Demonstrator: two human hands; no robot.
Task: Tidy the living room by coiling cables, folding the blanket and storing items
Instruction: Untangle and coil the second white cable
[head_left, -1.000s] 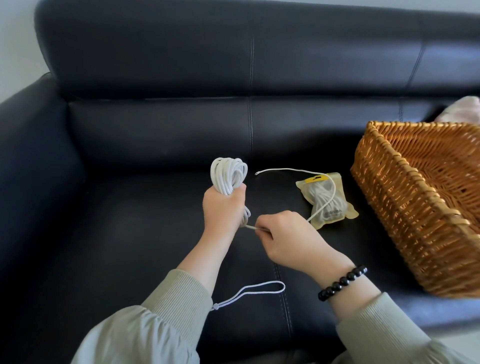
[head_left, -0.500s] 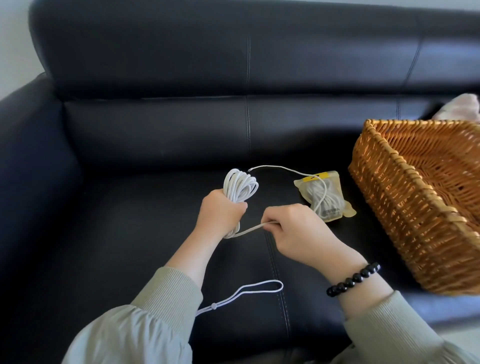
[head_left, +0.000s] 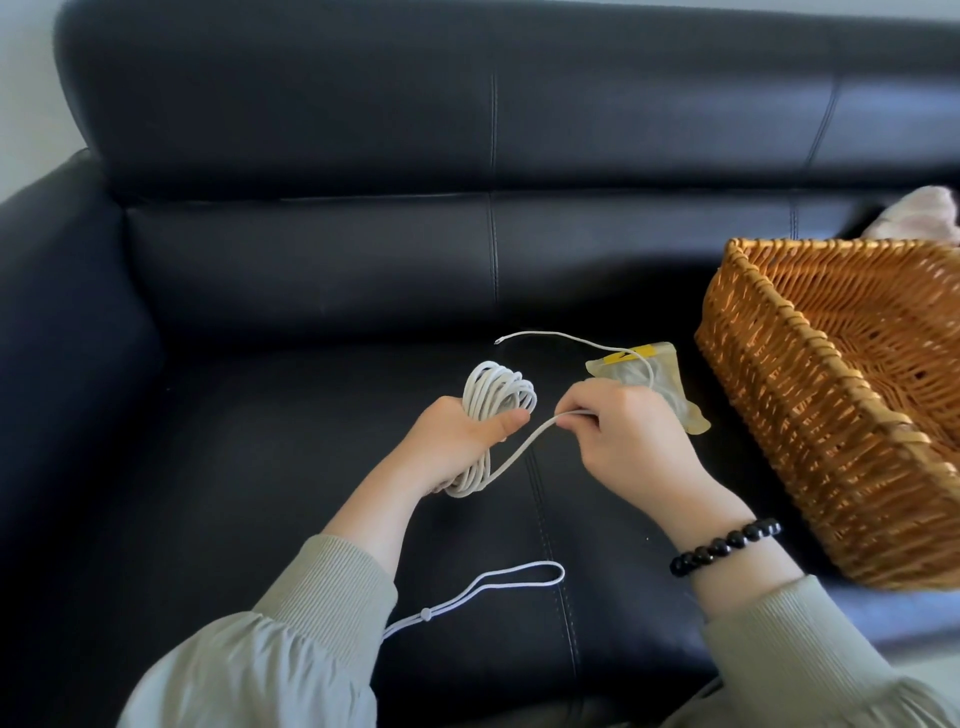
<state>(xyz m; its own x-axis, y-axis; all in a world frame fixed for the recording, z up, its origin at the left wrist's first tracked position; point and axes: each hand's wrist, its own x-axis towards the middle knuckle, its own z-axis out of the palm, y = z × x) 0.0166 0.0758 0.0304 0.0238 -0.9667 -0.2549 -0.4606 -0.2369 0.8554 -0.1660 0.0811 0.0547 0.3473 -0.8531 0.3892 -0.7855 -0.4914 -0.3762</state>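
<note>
My left hand (head_left: 457, 441) grips a coil of white cable (head_left: 496, 397) wound into several loops, thumb pressed across it. My right hand (head_left: 623, 436) pinches the loose strand of the same cable just right of the coil. The free tail (head_left: 566, 338) runs from my right hand up and back over the black sofa seat. A clear plastic pouch (head_left: 665, 374) with a yellow label and another white cable inside lies behind my right hand, partly hidden by it.
A woven wicker basket (head_left: 779, 415) stands on the sofa seat at the right. Pale pink fabric (head_left: 924, 218) shows behind it. A white drawstring loop (head_left: 498, 584) hangs from my left sleeve. The black leather sofa (head_left: 260, 467) fills the view.
Both hands have shifted right. My right hand has drawn the loose strand away from the coil, up and to the right, and the coil now lies tilted in my left hand.
</note>
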